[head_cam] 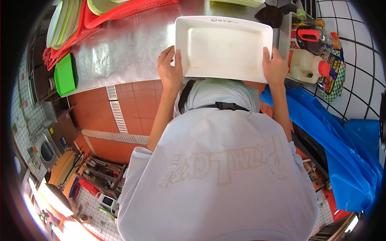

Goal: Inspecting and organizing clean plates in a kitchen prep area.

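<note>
Both of my hands hold an empty white rectangular tub [226, 51] at the near edge of a stainless steel counter [129, 54]. My left hand [171, 67] grips its left side, with the thumb on the rim. At the right side my right hand [275, 66] has its thumb over the rim and its fingers outside. The tub bears writing on its far rim. Its open top faces up, and its near side is close to my waist. Whether its base touches the counter cannot be told.
Red plastic baskets [129, 16] with green-edged plates stand at the far left, beside a green tray [65, 75]. On the right, a grey bin [285, 39] holds bottles and a plastic jug [304, 66]. Blue plastic sheeting [337, 144] hangs beside my right arm.
</note>
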The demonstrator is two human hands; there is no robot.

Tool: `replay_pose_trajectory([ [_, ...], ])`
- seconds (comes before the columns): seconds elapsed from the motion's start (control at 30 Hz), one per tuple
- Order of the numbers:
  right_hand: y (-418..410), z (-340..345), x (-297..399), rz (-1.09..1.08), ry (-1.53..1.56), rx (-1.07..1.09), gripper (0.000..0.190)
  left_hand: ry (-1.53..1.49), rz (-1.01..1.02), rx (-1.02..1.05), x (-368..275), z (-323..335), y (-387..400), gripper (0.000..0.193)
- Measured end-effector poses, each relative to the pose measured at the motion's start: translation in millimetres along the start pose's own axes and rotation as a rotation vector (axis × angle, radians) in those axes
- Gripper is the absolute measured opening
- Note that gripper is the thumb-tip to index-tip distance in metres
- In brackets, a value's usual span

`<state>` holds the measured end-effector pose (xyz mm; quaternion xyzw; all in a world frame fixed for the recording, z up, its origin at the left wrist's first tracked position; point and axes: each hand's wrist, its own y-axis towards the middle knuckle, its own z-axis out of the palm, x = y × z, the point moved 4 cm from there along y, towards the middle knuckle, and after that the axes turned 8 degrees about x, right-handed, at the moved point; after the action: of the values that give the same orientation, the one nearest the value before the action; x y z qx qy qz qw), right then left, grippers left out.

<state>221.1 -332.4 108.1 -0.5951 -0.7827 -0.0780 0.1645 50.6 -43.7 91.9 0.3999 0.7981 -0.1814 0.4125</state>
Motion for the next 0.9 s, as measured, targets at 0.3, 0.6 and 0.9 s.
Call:
replay_pose_trajectory([
  [0.3,6.2,10.7,-14.1,0.026,-0.136,0.089,0.04,0.006,-0.018,0.048,0.2,5.1,1.9,0.022],
  [0.6,35.3,-17.4,-8.4,0.177,0.193,0.022,0.034,-0.291,0.04,0.075,-90.3,-31.5,41.2,0.023],
  [0.9,127.1,22.8,65.1,0.15,0.818,0.46,0.04,-0.986,1.27,0.569,-268.3,-91.8,32.9,0.061],
])
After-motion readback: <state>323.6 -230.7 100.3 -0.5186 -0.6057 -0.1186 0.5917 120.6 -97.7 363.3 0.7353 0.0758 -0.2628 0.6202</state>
